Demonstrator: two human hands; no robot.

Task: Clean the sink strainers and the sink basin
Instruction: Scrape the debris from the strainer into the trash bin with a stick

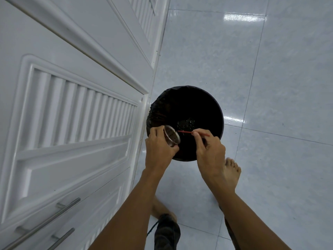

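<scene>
My left hand grips a round metal sink strainer, tilted on its side with its perforated face turned to the right, over the near-left rim of a black lined trash bin. My right hand pinches a thin red stick whose tip points at the strainer's face, a little apart from it. Dark wet debris lies at the bottom of the bin. The sink basin is not in view.
White cabinet doors with louvred panels and metal bar handles fill the left. The bin stands against them on a glossy pale tiled floor. My bare feet are just behind the bin.
</scene>
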